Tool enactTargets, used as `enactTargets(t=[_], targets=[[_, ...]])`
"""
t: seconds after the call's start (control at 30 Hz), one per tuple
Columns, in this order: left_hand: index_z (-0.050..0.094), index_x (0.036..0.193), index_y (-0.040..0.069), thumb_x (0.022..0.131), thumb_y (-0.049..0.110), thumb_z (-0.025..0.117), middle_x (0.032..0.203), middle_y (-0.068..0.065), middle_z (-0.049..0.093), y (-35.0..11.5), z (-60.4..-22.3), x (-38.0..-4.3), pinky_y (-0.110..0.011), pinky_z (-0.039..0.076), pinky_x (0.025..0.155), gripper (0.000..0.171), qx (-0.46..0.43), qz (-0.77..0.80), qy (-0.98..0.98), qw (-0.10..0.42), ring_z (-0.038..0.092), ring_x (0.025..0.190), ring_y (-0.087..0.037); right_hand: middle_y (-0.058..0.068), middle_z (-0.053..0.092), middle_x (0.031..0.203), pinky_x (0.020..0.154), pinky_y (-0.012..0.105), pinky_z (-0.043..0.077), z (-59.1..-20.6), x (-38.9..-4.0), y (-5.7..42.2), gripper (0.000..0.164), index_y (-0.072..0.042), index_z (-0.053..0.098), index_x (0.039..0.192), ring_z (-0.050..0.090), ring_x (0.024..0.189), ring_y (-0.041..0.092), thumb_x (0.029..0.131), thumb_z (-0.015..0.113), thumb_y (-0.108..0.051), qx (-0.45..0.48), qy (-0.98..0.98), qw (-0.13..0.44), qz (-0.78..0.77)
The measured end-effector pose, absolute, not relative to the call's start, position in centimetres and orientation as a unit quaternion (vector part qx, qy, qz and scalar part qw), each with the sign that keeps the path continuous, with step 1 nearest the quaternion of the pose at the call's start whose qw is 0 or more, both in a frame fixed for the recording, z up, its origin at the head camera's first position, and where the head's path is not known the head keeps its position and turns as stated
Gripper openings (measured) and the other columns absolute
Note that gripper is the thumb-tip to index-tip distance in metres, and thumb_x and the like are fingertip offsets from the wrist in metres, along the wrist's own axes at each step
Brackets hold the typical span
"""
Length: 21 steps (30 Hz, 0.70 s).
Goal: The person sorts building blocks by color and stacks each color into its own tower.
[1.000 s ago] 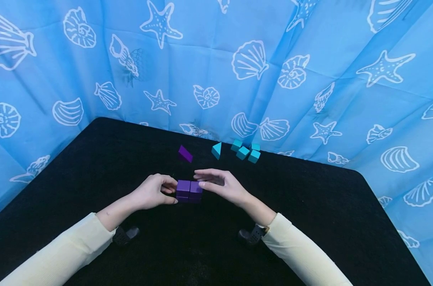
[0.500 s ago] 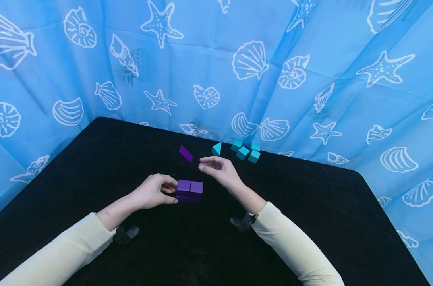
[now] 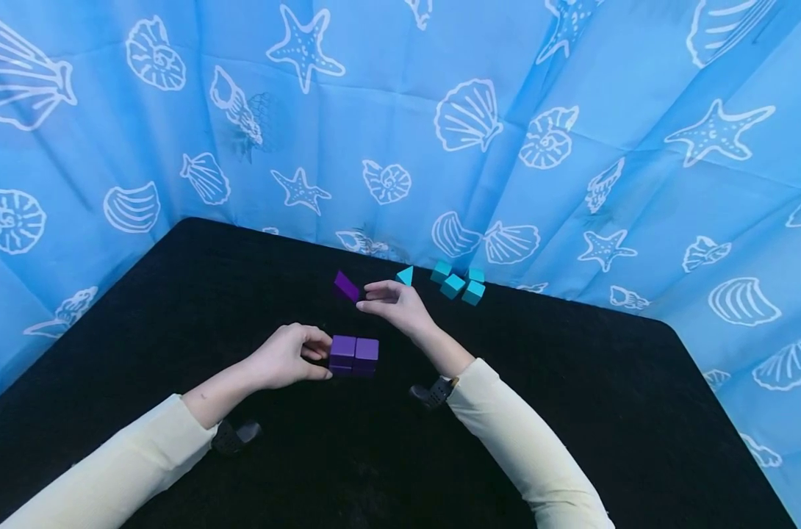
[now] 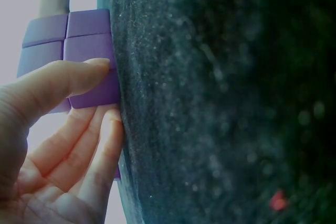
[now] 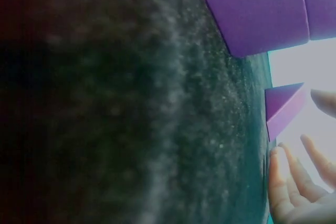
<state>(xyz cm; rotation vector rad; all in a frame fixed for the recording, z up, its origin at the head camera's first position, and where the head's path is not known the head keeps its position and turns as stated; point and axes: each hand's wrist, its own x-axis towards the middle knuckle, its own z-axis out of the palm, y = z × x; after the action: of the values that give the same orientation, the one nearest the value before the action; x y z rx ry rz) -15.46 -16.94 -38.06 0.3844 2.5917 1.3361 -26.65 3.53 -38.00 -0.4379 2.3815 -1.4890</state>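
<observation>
"A blue shell curtain (image 3: 403,125) is hanging behind the black bench (image 3: 605,382). Where are the purple blocks (image 3: 358,354) sitting?"

"Near the middle. The left hand (image 3: 286,358) is pinching them from nine o'clock."

"And the right hand (image 3: 400,306)?"

"It's holding nothing; its fingers are standing a little apart, near the purple wedge (image 3: 346,287) at the blocks' twelve o'clock."

"Is that heavy?"

"I'm guessing light, hard, smooth; I'd be pinching its flat sides."

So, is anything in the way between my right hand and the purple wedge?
Nothing visible: your right hand is close beside the purple wedge. The stacked purple blocks stand nearer you; the teal wedge is off to the right.
</observation>
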Motion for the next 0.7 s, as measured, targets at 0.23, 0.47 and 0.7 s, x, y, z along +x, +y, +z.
enactTargets(t=[0.23,0.47,0.7], targets=[[0.062,0.113,-0.003,0.076,0.006,0.077,0.105,-0.013,0.064,-17.0,-38.1,-15.5,-0.031,0.055,0.086,0.040,0.134,0.452,0.877,0.096,0.065,0.096,-0.022,0.014,0.060,0.126,0.097,0.042,0.050,-38.1,-27.4,2.7,0.053,-0.008,0.057,0.129,0.059,0.115,0.027,0.082,0.076,-0.026,-0.153,0.832,0.154,-0.510],[0.062,0.113,-0.002,0.076,0.006,0.076,0.106,-0.012,0.064,-17.1,-38.1,-15.4,-0.032,0.055,0.086,0.041,0.131,0.448,0.879,0.099,0.065,0.097,-0.022,0.015,0.058,0.130,0.100,0.043,0.047,-37.7,-28.0,1.7,0.054,-0.008,0.056,0.131,0.054,0.121,0.030,0.082,0.076,-0.019,-0.167,0.835,0.164,-0.498],[0.062,0.113,-0.002,0.077,0.006,0.076,0.106,-0.012,0.064,-17.1,-38.0,-15.5,-0.032,0.055,0.087,0.040,0.133,0.449,0.878,0.104,0.065,0.097,-0.022,0.012,0.059,0.130,0.100,0.042,0.048,-37.9,-28.6,0.8,0.050,-0.010,0.059,0.129,0.053,0.122,0.029,0.082,0.076,-0.019,-0.169,0.852,0.161,-0.469]])
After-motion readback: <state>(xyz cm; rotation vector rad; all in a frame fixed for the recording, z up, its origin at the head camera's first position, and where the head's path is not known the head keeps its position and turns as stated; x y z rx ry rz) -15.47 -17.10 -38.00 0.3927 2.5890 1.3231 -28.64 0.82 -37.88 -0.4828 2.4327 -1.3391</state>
